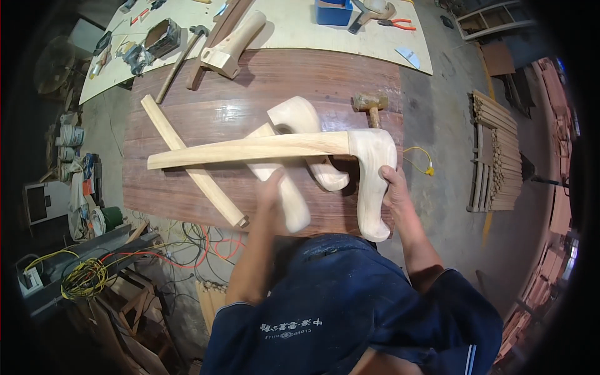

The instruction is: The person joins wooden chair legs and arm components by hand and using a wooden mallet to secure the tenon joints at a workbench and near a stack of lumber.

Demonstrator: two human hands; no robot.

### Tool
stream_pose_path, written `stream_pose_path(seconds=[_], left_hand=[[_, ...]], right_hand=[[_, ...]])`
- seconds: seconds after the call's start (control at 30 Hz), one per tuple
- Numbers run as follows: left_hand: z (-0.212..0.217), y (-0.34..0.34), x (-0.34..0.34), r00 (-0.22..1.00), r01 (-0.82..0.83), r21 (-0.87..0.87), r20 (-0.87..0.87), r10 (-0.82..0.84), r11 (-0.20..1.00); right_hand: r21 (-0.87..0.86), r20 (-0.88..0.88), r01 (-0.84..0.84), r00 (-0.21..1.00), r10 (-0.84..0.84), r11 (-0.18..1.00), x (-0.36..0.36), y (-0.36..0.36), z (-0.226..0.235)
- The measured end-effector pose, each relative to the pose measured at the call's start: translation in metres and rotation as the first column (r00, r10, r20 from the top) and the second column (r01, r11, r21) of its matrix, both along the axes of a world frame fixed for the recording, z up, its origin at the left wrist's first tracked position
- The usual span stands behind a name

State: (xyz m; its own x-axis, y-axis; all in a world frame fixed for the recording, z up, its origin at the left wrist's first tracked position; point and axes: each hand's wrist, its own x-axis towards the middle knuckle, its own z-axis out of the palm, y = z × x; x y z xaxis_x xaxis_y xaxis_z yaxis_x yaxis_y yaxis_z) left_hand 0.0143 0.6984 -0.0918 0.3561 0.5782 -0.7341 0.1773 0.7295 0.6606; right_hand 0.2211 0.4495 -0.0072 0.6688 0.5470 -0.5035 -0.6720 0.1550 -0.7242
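Observation:
My right hand (pixel 394 186) grips the edge of a pale carved wooden furniture leg (pixel 373 194), thumb on top and other fingers mostly hidden. A long tapered rail (pixel 250 149) joins the leg's upper end and runs left across the other parts. My left hand (pixel 270 187) is smeared by motion at the edge of a second carved leg (pixel 294 203), which passes beneath the rail; whether it grips that leg is unclear. Another curved leg (pixel 294 112) lies partly under the rail. On the left, a loose wooden strip (pixel 215 194) crosses below the rail's narrow end.
A mallet (pixel 370 102) lies on the brown tabletop (pixel 369 72) behind the leg, and a hammer (pixel 181 65) lies far left. Another wooden leg piece (pixel 234 47) straddles the pale bench behind. Coiled cables (pixel 84 278) sit lower left; stacked wood strips (pixel 500 153) stand right.

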Motion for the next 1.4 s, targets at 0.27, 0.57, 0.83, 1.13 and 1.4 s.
stream_pose_path(seconds=[0.27, 0.57, 0.83, 1.13, 1.4], left_hand=[[0.015, 0.011, -0.016, 0.996, 0.09, -0.038, 0.023, -0.089, 0.995], [0.013, 0.012, -0.034, 0.973, 0.018, -0.165, 0.23, 0.02, 0.986], [0.035, 0.024, -0.048, 0.992, -0.035, 0.015, 0.125, 0.033, 0.999], [0.051, 0.095, -0.17, 0.886, -0.446, 0.193, 0.236, 0.4, 0.874], [0.143, 0.174, -0.286, 0.822, -0.385, 0.666, -0.068, 0.566, 0.639]], right_hand=[[-0.294, 0.151, -0.23, 0.947, 0.283, 0.928, 0.027, 0.006, -0.026], [-0.739, 0.665, -0.071, -0.244, 0.706, 0.67, -0.02, 0.151, 0.057], [-0.931, 0.335, -0.307, -0.515, 0.789, 0.195, -0.035, 0.248, 0.03], [-0.899, 0.436, -0.334, -0.616, 0.656, 0.285, -0.03, 0.181, 0.079], [-0.793, 0.609, -0.412, -0.555, 0.567, 0.448, -0.015, 0.135, 0.068]])
